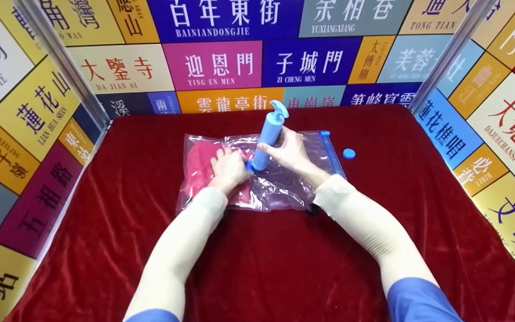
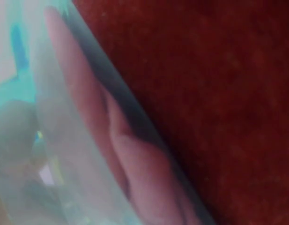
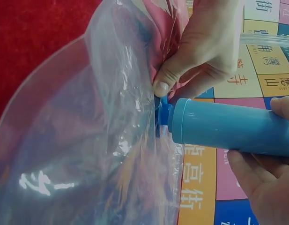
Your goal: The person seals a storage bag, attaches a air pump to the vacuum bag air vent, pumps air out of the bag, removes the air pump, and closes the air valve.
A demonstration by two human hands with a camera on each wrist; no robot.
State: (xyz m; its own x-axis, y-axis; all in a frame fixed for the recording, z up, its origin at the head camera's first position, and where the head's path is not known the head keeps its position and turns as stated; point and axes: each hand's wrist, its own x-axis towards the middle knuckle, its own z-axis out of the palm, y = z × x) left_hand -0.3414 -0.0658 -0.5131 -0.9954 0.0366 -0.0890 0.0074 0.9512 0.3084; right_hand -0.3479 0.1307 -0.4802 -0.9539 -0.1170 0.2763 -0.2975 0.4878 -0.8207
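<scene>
A clear vacuum storage bag [image 1: 284,190] lies on the table with folded pinkish-red cloth [image 1: 199,165] inside its left part. My right hand [image 1: 291,150] grips the barrel of a light blue hand pump [image 1: 269,132], which stands slightly tilted, its hooked handle at the top. The pump's lower end meets the bag's blue valve [image 3: 164,112]. Beside that valve, my left hand [image 1: 230,167] pinches the bag, thumb at the valve and other fingers over the cloth. The left wrist view looks closely through plastic at the cloth [image 2: 149,173]; no fingers show there.
A round blue cap [image 1: 349,153] lies right of the bag, near its blue zip edge [image 1: 334,156]. Dark red velvet [image 1: 284,264] covers the table. Panels with printed characters [image 1: 217,65] wall in the back and both sides.
</scene>
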